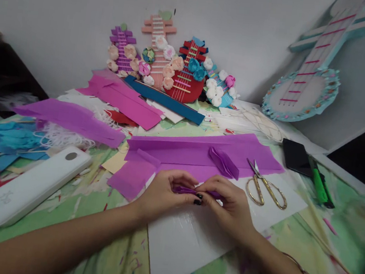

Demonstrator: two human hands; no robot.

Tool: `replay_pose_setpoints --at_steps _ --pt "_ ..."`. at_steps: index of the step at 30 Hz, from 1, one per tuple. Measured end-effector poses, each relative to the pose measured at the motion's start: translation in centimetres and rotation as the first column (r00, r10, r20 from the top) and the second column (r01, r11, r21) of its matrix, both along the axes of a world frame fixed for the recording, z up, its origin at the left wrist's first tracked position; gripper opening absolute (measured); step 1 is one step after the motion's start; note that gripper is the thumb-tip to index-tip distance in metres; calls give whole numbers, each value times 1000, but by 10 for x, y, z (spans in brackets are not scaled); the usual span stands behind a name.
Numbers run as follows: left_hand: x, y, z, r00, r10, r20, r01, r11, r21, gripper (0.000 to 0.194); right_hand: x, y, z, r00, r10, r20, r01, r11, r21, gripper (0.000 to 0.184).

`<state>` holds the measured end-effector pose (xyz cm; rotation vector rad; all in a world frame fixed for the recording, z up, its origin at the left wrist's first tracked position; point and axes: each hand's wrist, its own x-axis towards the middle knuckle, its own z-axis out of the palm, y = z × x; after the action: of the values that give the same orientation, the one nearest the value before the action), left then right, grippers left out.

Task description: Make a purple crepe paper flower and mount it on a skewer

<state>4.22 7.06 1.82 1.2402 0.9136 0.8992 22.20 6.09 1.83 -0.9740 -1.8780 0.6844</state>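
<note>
Between my left hand (pixel 171 193) and my right hand (pixel 224 199) is a small folded piece of purple crepe paper (pixel 184 190), pinched at the thumbs and mostly covered by my fingers. Both hands are closed, thumbtips meeting above a white board (pixel 186 247). Just beyond them lies a long purple paper strip (pixel 180 152) with a folded purple paper piece (pixel 224 163) on top. A smaller purple sheet (pixel 134 174) rests left of my left hand. Gold-handled scissors (pixel 264 184) lie to the right of my right hand, their blades slightly apart.
Paper-flower-trimmed model instruments (pixel 189 74) lean on the wall at the back. A large pale blue one (pixel 306 87) stands right. A white oblong device (pixel 32 186), magenta paper (pixel 124 99) and a blue strip (pixel 167 100) lie left and behind. A green cutter (pixel 320 183) sits right.
</note>
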Motion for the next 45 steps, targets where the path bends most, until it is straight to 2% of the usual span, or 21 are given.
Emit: replay_pose_setpoints --at_steps 2,4,8,13,18,21,23,27,29,33,37,41,43,45 --pt "0 -1 1 1000 -4 7 4 1000 -24 18 -1 1 0 1000 1 -4 -1 1000 -8 11" --pt "-1 -1 1 1000 13 10 -13 1000 -28 12 -1 2 0 1000 8 -17 -8 999 -33 11" --pt "-2 0 2 999 47 -17 -48 998 -41 10 3 4 -1 1000 28 -9 -29 998 -57 12" --pt "-3 2 7 987 139 -80 -148 981 -125 9 7 8 1 1000 -16 -17 15 999 -52 10" --pt "-4 5 5 987 159 -37 -162 975 -153 5 11 12 2 998 -8 -54 5 998 -59 10" --pt "-7 8 3 987 161 -1 -160 978 -131 5 17 16 -1 998 -15 -63 12 998 -60 12" --pt "-9 9 3 985 171 2 -170 979 -111 9 20 20 -4 996 -68 -64 62 994 -87 13" --pt "-12 12 3 982 190 -23 -191 979 -74 13 26 25 -9 983 -162 -91 137 962 -236 14" --pt "-12 13 2 983 181 -27 -182 982 -53 13 26 27 -8 982 -180 -59 159 951 -264 13" --pt "-14 14 2 977 208 -53 -209 978 -12 14 25 27 -4 977 -204 55 212 953 -215 12" --pt "-17 17 6 954 283 -97 -285 959 -9 23 26 29 -5 967 -243 77 253 946 -202 14" --pt "-23 22 9 939 315 -138 -311 949 48 26 30 34 -13 952 -292 86 303 939 -160 14" --pt "-28 27 10 927 340 -155 -327 939 104 24 33 37 -16 939 -328 106 341 930 -137 17" --pt "-37 32 14 902 388 -189 -343 910 232 20 35 39 -17 919 -372 129 387 914 -120 19"
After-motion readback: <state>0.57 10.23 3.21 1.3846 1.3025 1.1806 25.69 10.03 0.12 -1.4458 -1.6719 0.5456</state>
